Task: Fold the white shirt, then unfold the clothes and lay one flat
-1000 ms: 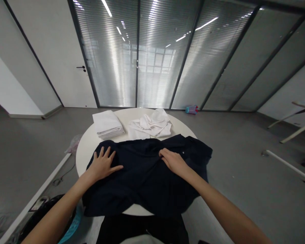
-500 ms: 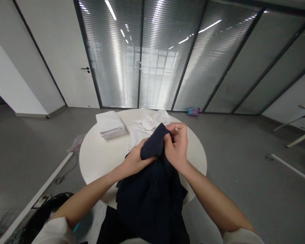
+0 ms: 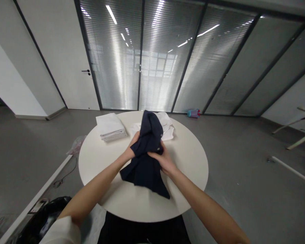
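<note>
Above the round white tabletop (image 3: 188, 162), the left hand (image 3: 132, 149) and right hand (image 3: 162, 161) both grip a bunched dark navy garment (image 3: 147, 152), its lower end draped on the surface. Behind it lie a folded white stack (image 3: 110, 126) and crumpled white cloth (image 3: 167, 125).

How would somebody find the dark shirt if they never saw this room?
Look at the round white table in front of the glass wall. Near its middle, the left hand and right hand grip a bunched dark navy garment. It is the only dark cloth; the folded stack and crumpled cloth behind it are white.
</note>
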`<state>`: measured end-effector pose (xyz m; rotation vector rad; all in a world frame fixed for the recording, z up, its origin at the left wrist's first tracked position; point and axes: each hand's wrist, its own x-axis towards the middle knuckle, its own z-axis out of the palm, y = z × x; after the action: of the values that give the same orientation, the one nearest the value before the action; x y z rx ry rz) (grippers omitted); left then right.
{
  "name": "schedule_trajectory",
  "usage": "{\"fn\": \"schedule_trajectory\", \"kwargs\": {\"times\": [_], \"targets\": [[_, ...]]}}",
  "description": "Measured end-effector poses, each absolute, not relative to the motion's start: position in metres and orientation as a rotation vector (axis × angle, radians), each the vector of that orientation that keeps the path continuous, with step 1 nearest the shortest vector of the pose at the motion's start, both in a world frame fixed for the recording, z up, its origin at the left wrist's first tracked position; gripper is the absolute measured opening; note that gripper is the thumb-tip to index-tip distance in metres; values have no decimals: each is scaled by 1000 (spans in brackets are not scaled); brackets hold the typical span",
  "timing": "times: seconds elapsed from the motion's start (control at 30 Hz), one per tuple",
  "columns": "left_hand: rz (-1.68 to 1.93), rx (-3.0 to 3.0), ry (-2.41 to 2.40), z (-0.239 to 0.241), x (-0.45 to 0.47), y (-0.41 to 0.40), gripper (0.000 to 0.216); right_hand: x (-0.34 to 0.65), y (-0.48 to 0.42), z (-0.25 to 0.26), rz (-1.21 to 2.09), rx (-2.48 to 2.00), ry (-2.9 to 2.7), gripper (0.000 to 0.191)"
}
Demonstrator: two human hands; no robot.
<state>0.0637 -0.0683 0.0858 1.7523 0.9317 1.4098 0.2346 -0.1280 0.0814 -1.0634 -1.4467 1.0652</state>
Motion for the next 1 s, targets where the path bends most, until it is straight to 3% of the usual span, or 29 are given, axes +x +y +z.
{"fn": "schedule_trajectory", "kwargs": {"times": [0.1,0.2,0.3,0.4,0.53,0.63,0.8,1.0], "targets": [[1402,1748,1001,88,21,-54,51,264,-86,121,600,-1183,-1451,83],[1539,1681,1247,77,-23,-47,43,298,-31,172,-16,-1318,-1524,88],[1652,1615,1426,59,-46,-46,43,307,21,195,-321,-1512,-1539,90],[1641,1612,1459,46,-52,-46,44,296,60,175,-190,-1776,-1692,89],[1572,1659,1473,43,-54,-45,42,277,82,124,204,-1953,-2090,71],[1490,1705,1521,43,-57,-42,40,269,82,103,169,-2048,-2156,67],[1410,1729,1500,40,-59,-39,38,259,62,102,-214,-2015,-2096,84],[1343,1817,1477,43,-54,-46,33,249,35,68,-42,-1990,-2356,111]]}}
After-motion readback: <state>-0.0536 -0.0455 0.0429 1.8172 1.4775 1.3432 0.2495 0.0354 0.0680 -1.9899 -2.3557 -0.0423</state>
